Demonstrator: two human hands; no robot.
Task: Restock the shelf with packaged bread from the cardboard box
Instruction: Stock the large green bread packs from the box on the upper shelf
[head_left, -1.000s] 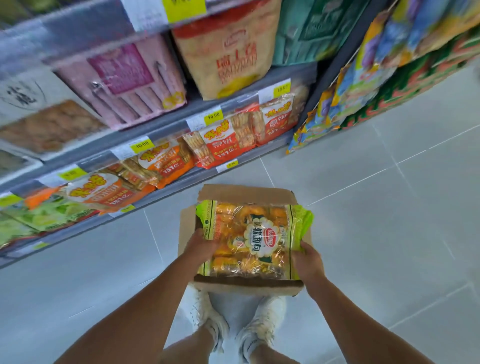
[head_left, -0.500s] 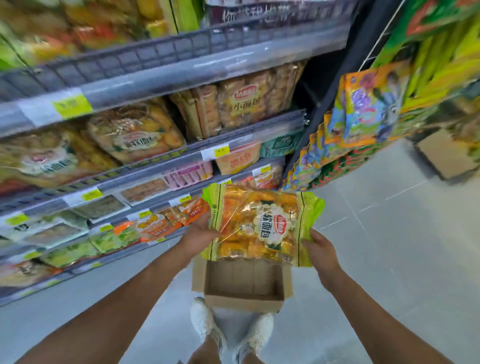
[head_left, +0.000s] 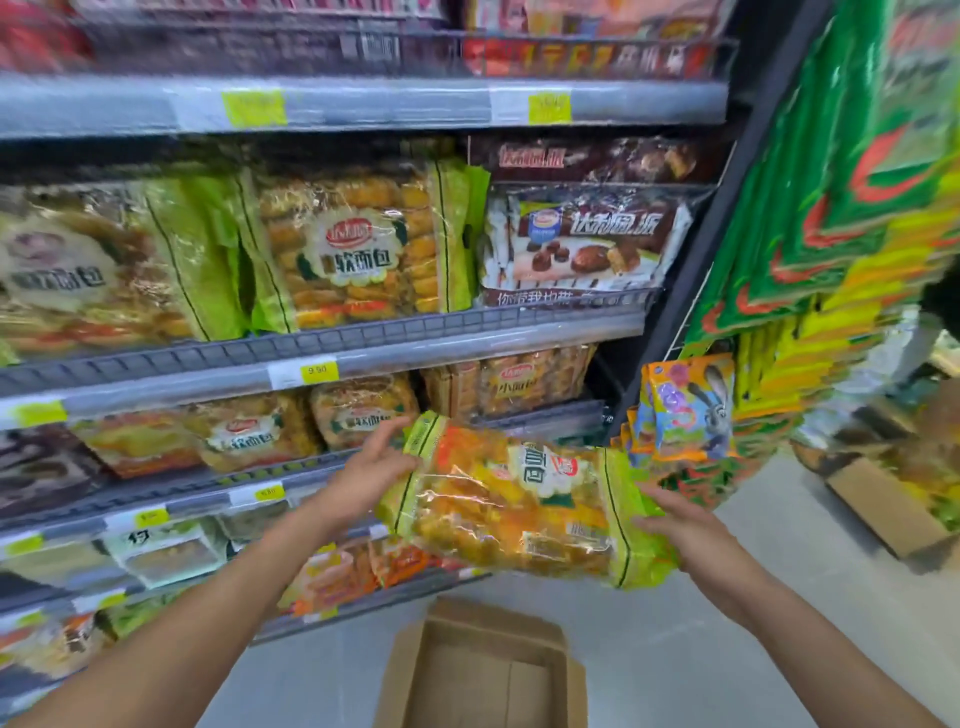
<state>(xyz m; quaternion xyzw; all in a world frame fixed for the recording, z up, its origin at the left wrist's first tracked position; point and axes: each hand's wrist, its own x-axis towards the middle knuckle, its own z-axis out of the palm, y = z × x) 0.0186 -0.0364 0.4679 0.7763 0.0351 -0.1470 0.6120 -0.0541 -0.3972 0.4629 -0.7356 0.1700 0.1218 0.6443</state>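
Left hand (head_left: 371, 470): fingers spread, pressing bread bag (head_left: 519, 506) end.
Right hand (head_left: 685, 530): open, supporting bag's other end.
Box (head_left: 483, 670): floor, below bag.

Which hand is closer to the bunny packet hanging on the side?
Right. The right hand sits just below the bunny packet, while the left hand is far across the bread bag.

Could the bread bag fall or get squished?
Maybe. The bread bag is tilted in the air, with the left hand and right hand only at its ends, so it could slip. The matching bags already fill their shelf, so pushing it in might squash the bread.
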